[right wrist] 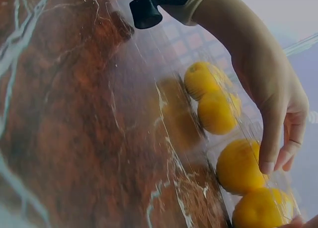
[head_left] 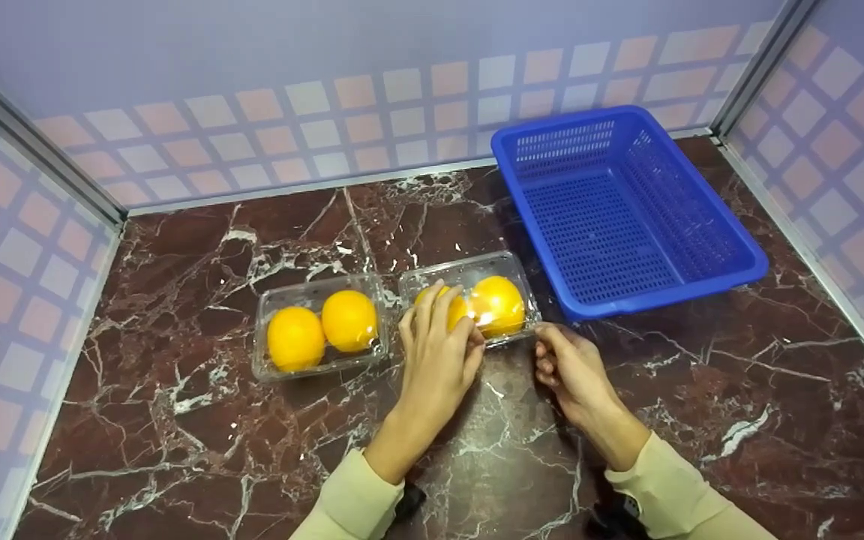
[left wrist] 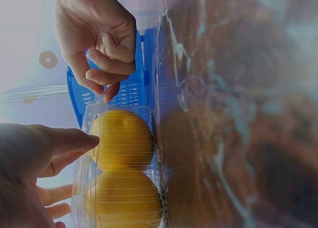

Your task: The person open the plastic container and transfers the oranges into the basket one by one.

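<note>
A clear plastic clamshell box [head_left: 468, 264] with two oranges [head_left: 498, 306] in it lies in the middle of the counter. My left hand [head_left: 436, 360] rests over its left part, fingers extended across the lid [left wrist: 95, 161]. In the left wrist view its thumb touches the lid's edge. At the box's front right corner my right hand [head_left: 574, 371] pinches the rim between thumb and forefinger, its other fingers curled in. A second clear box [head_left: 258, 337], also holding two oranges [head_left: 295, 339], sits just left of the first.
A blue plastic basket [head_left: 589, 309] with slotted walls stands at the back right, close to the first box. Dark red marbled counter [head_left: 199, 450] lies under everything. Tile-patterned panels [head_left: 312, 124] enclose the back and both sides.
</note>
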The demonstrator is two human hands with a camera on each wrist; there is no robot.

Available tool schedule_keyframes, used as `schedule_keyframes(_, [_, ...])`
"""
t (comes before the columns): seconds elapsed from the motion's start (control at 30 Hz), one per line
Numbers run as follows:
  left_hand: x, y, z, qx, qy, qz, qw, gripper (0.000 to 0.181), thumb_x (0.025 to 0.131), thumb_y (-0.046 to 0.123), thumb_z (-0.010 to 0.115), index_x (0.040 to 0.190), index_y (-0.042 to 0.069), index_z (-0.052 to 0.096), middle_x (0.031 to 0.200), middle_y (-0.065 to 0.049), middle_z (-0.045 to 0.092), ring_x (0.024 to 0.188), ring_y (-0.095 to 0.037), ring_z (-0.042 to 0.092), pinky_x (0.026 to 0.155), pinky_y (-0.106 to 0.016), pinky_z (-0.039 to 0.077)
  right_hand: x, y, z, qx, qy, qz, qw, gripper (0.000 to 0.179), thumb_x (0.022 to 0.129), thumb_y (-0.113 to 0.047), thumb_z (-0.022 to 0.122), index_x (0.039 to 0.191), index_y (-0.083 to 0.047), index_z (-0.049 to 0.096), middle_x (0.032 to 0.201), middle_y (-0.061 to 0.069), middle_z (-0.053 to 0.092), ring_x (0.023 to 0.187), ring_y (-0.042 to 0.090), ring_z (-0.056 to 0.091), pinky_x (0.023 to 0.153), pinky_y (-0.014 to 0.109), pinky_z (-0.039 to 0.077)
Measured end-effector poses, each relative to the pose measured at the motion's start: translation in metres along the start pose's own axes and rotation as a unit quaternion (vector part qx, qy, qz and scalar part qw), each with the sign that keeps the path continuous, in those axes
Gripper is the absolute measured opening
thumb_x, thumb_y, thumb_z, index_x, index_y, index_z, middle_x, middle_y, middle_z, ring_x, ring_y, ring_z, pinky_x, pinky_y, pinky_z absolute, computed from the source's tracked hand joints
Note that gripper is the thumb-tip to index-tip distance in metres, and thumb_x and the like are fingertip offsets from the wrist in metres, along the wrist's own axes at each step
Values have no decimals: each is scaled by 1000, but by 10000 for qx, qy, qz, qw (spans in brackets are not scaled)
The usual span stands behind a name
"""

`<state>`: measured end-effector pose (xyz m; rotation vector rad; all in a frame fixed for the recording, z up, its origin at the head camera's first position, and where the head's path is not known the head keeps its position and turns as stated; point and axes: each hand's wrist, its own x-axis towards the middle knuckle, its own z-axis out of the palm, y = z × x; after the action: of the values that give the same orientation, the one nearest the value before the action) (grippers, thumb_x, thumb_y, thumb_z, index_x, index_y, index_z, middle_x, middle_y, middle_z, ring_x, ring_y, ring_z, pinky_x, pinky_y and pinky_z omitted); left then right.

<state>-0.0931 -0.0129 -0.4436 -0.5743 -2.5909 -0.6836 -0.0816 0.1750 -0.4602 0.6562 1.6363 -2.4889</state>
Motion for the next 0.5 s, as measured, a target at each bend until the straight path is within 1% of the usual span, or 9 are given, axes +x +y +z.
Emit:
schedule_keyframes(0.13, [1,0,-2,20,-93,-40,9999,16,84,17,87,87,16,72,148,-14,59,149,-37,42,122,-60,32,2,4,3,177,155,-138,9996,21,103,-4,55,86,-10,65,66,-5,49,49,2,37,43,13,27])
schedule_keyframes(0.3, [1,-1,-3,-2,-189,-76,9998,16,85,17,87,88,16,71,148,-13,59,149,-36,42,122,-58,33,5,6,7,327,235,-168,9990,24,99,-2,56,77,-11,57,62,-6,46,48,2,36,43,13,26])
schedule_keyframes(0.4, [1,-1,-4,-80,-133,-67,9999,16,85,16,86,88,16,71,148,-13,59,149,-36,42,122,-57,35,6,5,8,410,271,-87,9988,26,98,-2,56,75,-13,54,61,-7,45,48,2,35,43,13,25])
schedule_keyframes(0.5, [1,-2,-5,-141,-62,-57,9999,16,85,16,86,88,16,71,148,-14,59,149,-36,42,121,-57,35,7,5,8,455,290,-5,9985,26,98,-2,57,75,-13,54,59,-7,45,48,2,35,43,13,25])
